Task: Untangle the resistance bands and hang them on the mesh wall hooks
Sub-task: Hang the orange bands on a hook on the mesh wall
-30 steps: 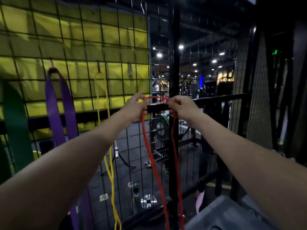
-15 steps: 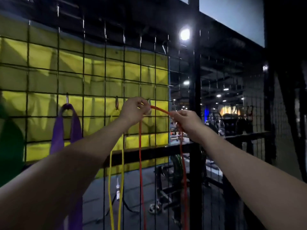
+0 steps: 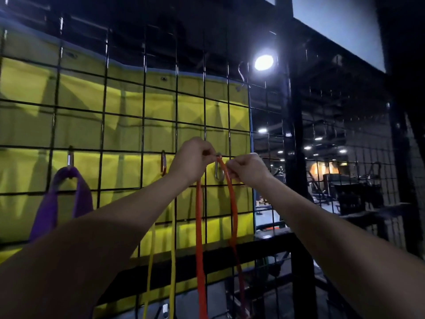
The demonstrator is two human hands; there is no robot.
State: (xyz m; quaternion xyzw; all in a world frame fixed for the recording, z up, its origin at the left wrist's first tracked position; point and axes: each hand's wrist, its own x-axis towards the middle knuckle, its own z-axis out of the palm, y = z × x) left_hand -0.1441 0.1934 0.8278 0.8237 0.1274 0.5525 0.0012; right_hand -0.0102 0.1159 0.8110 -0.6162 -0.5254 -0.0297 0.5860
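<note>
At nine o'clock the purple band (image 3: 62, 199) hangs hooked. Centre, my left hand (image 3: 192, 158) and right hand (image 3: 247, 168) pinch the red band (image 3: 199, 226) at the carabiner (image 3: 219, 172). I judge next: slip it on.

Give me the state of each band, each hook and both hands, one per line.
Red band: held at its top by both hands, at the silver hook.
Purple band: hung.
Yellow band: hanging.
Silver hook: on the mesh.
Left hand: pinching the red band.
Right hand: pinching the red band.
</note>
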